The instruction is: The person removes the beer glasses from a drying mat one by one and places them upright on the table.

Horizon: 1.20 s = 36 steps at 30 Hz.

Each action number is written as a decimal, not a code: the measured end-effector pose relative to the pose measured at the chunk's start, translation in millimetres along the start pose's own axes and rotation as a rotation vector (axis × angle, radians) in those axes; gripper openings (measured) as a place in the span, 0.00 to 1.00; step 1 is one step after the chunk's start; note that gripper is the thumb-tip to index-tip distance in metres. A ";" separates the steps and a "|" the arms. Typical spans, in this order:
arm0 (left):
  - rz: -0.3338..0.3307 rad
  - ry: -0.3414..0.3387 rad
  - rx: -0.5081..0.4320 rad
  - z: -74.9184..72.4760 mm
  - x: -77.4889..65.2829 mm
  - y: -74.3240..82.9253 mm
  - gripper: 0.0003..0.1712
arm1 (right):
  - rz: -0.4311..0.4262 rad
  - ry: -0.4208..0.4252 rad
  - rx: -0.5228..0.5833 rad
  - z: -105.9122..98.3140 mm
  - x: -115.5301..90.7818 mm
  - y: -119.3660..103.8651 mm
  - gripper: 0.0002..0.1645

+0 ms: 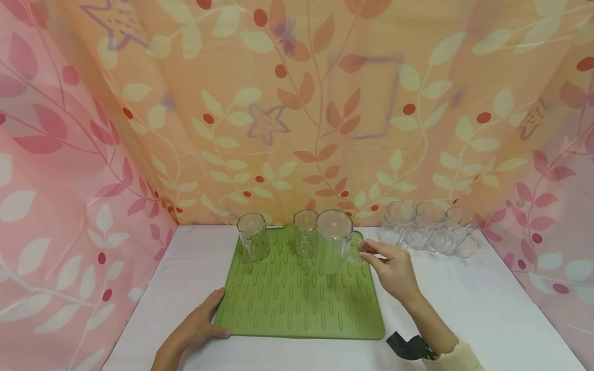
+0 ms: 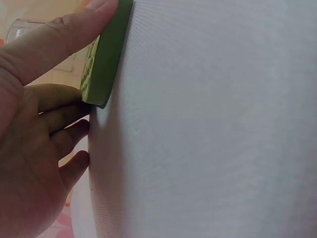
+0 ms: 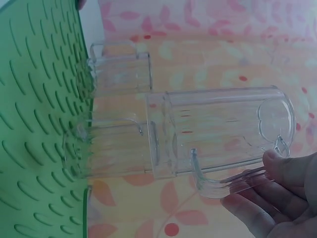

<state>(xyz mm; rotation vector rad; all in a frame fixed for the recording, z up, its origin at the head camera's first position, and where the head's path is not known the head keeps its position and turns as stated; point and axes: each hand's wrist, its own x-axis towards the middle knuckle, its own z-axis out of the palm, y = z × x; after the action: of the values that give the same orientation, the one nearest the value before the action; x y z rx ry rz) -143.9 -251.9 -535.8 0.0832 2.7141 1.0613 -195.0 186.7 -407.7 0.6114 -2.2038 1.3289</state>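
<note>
My right hand pinches the handle of a clear glass mug between thumb and fingers. In the right wrist view a gap shows between the mug's base and the green ridged mat, so it hangs upright above the mat's right back part. Two more glass mugs stand on the mat: one mug at the back left, another mug just left of the held one. At the mat's front left corner rests my left hand, its thumb at the front edge and fingers along the left side.
Three clear glass mugs stand close together on the white table at the back right, handles toward the front. Patterned cloth hangs behind the table and on both sides. A black strap hangs at the right wrist.
</note>
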 end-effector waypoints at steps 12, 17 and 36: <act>-0.005 -0.004 -0.001 0.2 -0.4 0.3 0.68 | 0.023 -0.017 0.015 3.4 -2.2 -1.6 0.13; -0.001 -0.003 0.002 0.1 -0.3 0.8 0.68 | 0.025 -0.017 0.016 3.6 -2.2 -1.5 0.13; 0.009 -0.016 0.001 -3.6 -2.1 -0.2 0.66 | -0.058 -0.050 -0.029 -0.8 10.8 -25.5 0.14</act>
<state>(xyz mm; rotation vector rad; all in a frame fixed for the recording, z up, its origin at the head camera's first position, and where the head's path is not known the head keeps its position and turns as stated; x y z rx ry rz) -142.7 -254.7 -533.0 0.1041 2.7029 1.0576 -187.9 175.2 -383.4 0.6997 -2.2237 1.2629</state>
